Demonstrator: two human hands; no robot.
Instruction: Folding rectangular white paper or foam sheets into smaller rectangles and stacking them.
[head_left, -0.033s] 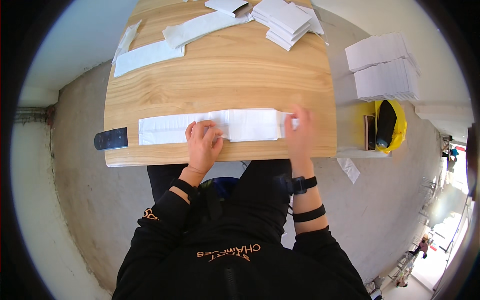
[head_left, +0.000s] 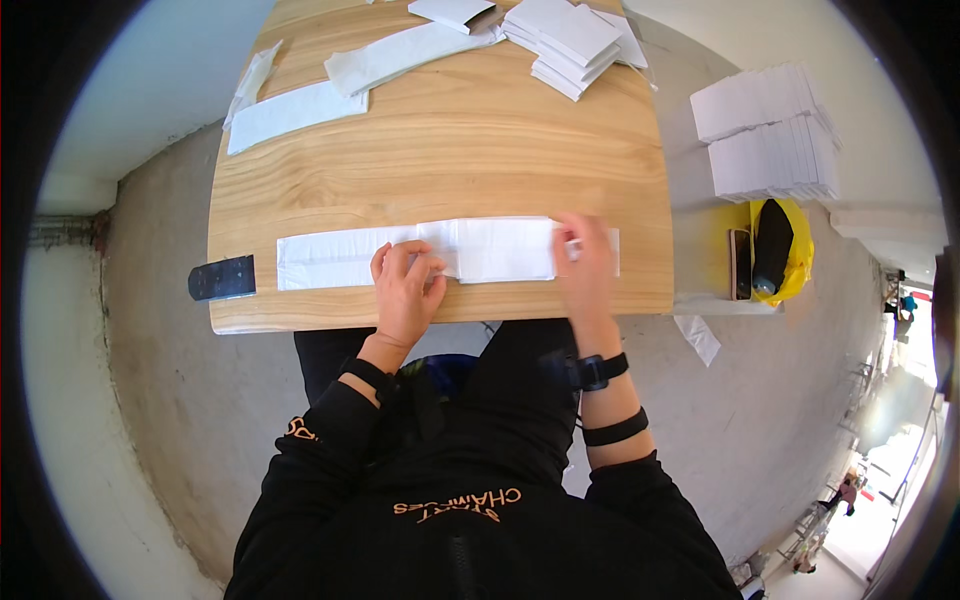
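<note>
From afar, I saw the right hand [head_left: 586,262] shifted left, baring the white strip [head_left: 340,262] to its right; handling, I judged, had moved inward. The left hand [head_left: 404,295] rested half-curled upon the strip; whether either gripped it, I could not tell.

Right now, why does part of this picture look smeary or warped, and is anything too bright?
Head view: the right fingers are blurred, probably by movement, while the left fingers look sharper; head view: the table bends at its sides, as the wide lens does, inside a dark rounded border; head view: the bright area at lower right is washed out.
</note>
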